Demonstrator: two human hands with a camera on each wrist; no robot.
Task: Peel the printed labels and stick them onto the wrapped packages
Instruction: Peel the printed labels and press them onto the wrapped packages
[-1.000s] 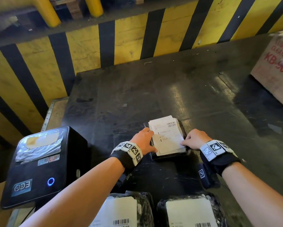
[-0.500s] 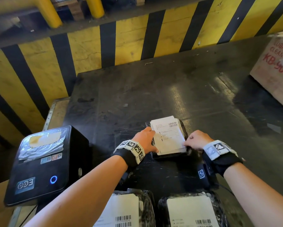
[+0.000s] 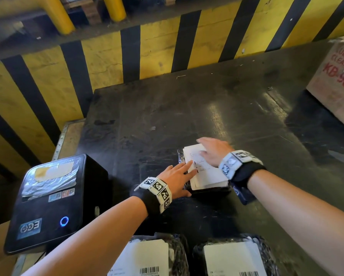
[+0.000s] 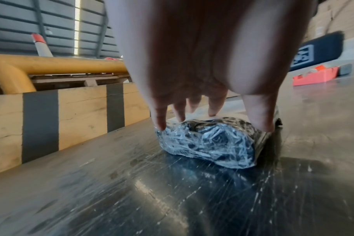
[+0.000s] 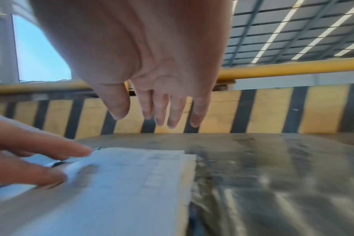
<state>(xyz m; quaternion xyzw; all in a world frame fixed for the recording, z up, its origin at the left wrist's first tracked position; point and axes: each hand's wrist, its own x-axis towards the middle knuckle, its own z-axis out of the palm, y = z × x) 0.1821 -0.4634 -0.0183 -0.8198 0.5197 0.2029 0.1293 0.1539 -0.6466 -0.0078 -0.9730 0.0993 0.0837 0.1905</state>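
A small black package (image 3: 209, 191) wrapped in clear film (image 4: 206, 142) lies mid-table with a white printed label (image 3: 209, 172) on its top. My left hand (image 3: 177, 176) lies flat at the package's left side, straight fingers on the label's left edge (image 5: 77, 159) and thumb at the near end. My right hand (image 3: 213, 150) is spread flat over the label's far part, fingers straight; in the right wrist view its fingers (image 5: 162, 111) hang just above the label (image 5: 131, 183). Neither hand grips anything.
A black label printer (image 3: 47, 202) with a blue light stands at the near left. Two more wrapped packages with labels (image 3: 147, 257) (image 3: 230, 259) lie at the near edge. A cardboard box (image 3: 334, 80) sits far right. A yellow-and-black striped barrier (image 3: 111, 62) runs behind the dark table (image 3: 187, 112).
Both hands were curled at the label's near corners. Now they are flat: the right has slid forward over the label's far part, the left has spread along its left edge.
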